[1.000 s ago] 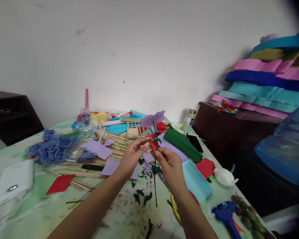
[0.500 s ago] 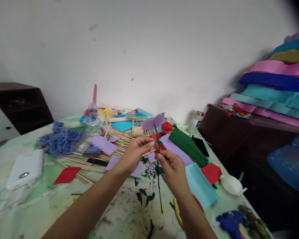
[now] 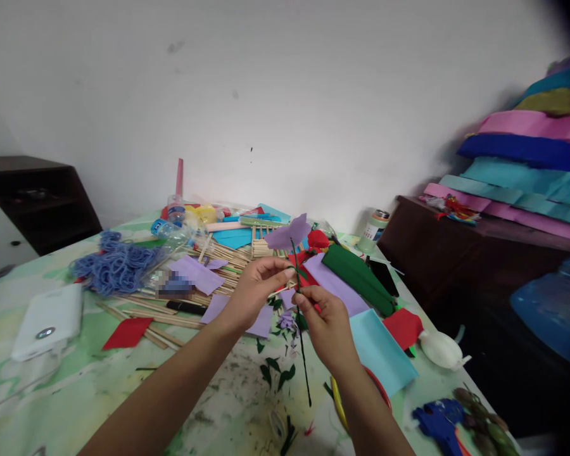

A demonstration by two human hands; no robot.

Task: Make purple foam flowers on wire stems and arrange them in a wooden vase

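A thin dark green stem (image 3: 303,354) with a purple paper flower (image 3: 287,233) at its top is held upright over the table, its lower end tilted slightly right. My left hand (image 3: 259,288) pinches at a small green leaf high on the stem, a pale thin stick showing by its fingers. Just below, my right hand (image 3: 325,316) grips the stem between thumb and fingers. Loose green leaves (image 3: 278,373) and a small purple flower (image 3: 287,322) lie on the table underneath.
Wooden sticks (image 3: 161,320), purple sheets (image 3: 197,273), blue yarn (image 3: 118,263) and a white device (image 3: 48,323) lie left. Rolled green paper (image 3: 358,278), a light blue sheet (image 3: 382,351), yellow-handled scissors (image 3: 339,405) and a blue glue gun (image 3: 439,421) are right.
The flower and upper stem have shifted slightly left, so the stem leans a little more. Both hands keep nearly the same place and hold.
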